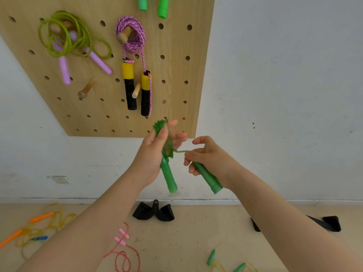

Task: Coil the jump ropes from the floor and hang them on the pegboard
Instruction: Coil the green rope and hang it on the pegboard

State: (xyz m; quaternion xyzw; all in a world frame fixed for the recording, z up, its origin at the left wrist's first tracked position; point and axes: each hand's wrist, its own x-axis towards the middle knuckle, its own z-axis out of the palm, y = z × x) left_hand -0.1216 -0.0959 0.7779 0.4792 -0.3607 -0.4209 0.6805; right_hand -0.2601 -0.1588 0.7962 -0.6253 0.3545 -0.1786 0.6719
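Note:
In front of the wooden pegboard (pixel 176 79), my left hand (pixel 157 150) grips a bundle of coiled green rope (pixel 164 132), and one green handle (pixel 168 176) hangs below it. My right hand (pixel 204 156) holds the rope's other green handle (pixel 208 178), with a short stretch of rope running across to the coil. On the pegboard hang a yellow-green rope with purple handles (pixel 64 42), a pink rope with yellow-and-black handles (pixel 130 38) and, at the top edge, two green handles (pixel 163 6).
Bare wooden pegs (pixel 86 88) stick out of the board. On the floor lie an orange-handled yellow rope (pixel 39 224), a thin pink rope (pixel 123 252), a green-handled rope (pixel 212 258) and two black strap objects (pixel 155 212). A wall socket (pixel 61 179) sits low on the left.

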